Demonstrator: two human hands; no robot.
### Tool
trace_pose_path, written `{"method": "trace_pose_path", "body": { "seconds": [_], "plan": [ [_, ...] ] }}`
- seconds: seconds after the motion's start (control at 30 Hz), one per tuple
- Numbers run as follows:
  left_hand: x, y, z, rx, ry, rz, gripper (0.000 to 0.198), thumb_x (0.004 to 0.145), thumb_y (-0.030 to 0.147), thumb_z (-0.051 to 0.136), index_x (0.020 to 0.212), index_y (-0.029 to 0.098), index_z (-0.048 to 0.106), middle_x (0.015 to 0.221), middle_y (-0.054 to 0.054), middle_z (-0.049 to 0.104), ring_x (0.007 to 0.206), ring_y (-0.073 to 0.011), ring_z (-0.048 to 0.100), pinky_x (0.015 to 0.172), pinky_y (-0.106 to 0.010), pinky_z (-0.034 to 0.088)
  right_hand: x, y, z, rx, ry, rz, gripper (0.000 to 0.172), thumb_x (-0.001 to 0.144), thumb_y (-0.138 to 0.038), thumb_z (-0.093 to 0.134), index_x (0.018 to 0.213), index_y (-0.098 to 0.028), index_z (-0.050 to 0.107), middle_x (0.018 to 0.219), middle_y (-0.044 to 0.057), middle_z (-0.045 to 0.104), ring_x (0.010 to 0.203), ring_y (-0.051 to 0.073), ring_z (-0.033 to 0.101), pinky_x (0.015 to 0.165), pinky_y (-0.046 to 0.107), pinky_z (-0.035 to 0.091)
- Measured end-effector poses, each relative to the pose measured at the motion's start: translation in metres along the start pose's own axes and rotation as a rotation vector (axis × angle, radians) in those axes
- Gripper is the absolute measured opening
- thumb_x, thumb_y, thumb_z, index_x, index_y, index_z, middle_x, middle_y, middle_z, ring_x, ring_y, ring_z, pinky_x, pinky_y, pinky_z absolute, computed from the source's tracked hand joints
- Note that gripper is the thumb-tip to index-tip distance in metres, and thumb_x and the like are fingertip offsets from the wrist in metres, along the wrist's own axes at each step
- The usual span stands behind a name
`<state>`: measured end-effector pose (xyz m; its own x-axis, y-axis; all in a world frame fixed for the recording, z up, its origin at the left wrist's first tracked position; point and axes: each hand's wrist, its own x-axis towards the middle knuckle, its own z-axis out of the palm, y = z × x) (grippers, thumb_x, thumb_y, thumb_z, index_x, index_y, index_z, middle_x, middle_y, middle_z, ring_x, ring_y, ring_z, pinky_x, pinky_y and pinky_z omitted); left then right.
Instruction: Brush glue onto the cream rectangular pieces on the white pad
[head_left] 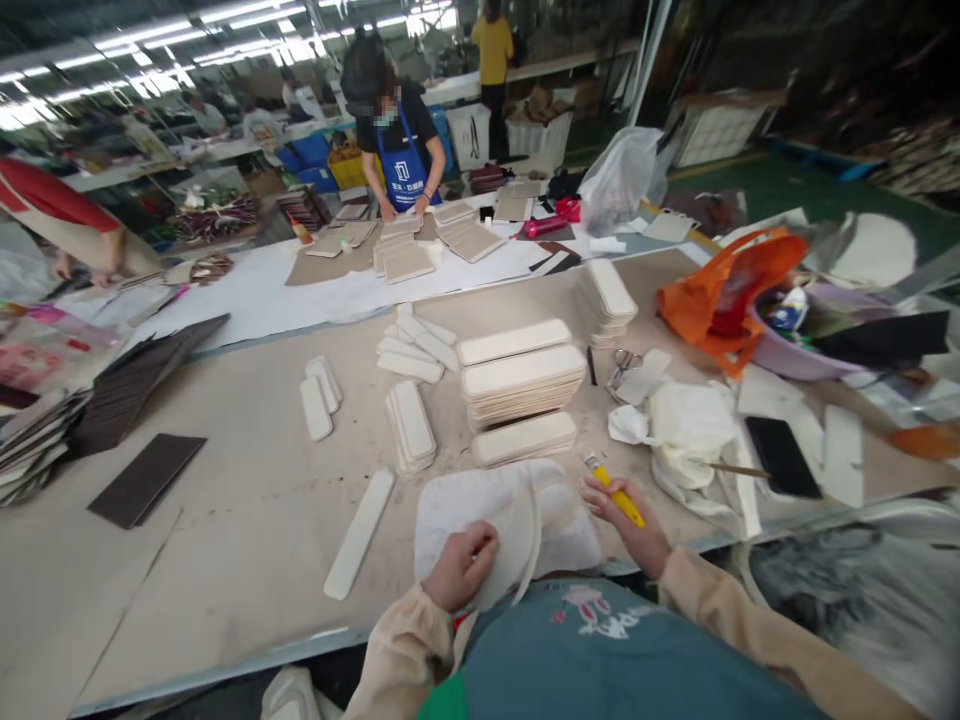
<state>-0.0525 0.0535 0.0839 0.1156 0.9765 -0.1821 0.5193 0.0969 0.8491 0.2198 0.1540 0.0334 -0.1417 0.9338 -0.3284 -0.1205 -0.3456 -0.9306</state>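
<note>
And here the white curved piece [516, 545] is lying over a pale cloth [439, 505] at the near edge of the table [247, 530], the left hand [461, 566] touching it; whether those fingers are pinching it, I cannot tell. The right hand [639, 530] is gripping a yellow brush [628, 508]. Beyond the cloth, cream strips [523, 385] are sitting stacked, scissors [622, 370] lying near them.

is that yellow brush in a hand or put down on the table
In a hand: the right hand holds the yellow brush by its handle, its head pointing away from the body.
</note>
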Motion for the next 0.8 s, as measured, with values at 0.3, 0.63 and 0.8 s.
{"method": "trace_pose_path", "body": {
  "seconds": [0.3, 0.63, 0.8],
  "plan": [
    [0.026, 0.017, 0.043, -0.162, -0.129, -0.044, 0.021, 0.087, 0.034, 0.039, 0.08, 0.017, 0.049, 0.055, 0.006, 0.038, 0.051, -0.008, 0.033, 0.051, -0.021, 0.026, 0.001, -0.002, -0.004, 0.069, -0.147, 0.121, 0.043, 0.062, -0.037, 0.075, 0.084, -0.025, 0.039, 0.084, -0.005, 0.059, 0.063, 0.011, 0.059, 0.064, 0.03, 0.053],
    [0.005, -0.006, 0.052, -0.467, -0.11, -0.288, 0.038, 0.072, 0.047, 0.062, 0.087, 0.013, 0.058, 0.068, 0.002, 0.053, 0.061, -0.0093, 0.044, 0.057, -0.021, 0.034, 0.005, 0.003, -0.02, -0.143, -0.028, -0.027, 0.041, 0.061, -0.044, 0.072, 0.078, -0.025, 0.039, 0.061, -0.007, 0.05, 0.054, 0.013, 0.054, 0.054, 0.028, 0.048],
    [-0.013, -0.016, 0.058, -0.61, -0.262, -0.254, 0.041, 0.071, 0.049, 0.064, 0.088, 0.012, 0.065, 0.082, -0.005, 0.059, 0.074, -0.0146, 0.052, 0.069, -0.026, 0.041, 0.006, 0.014, -0.028, -0.218, 0.028, -0.036, 0.039, 0.063, -0.044, 0.07, 0.079, -0.024, 0.04, 0.06, -0.007, 0.048, 0.055, 0.013, 0.055, 0.055, 0.028, 0.049]
  ]
}}
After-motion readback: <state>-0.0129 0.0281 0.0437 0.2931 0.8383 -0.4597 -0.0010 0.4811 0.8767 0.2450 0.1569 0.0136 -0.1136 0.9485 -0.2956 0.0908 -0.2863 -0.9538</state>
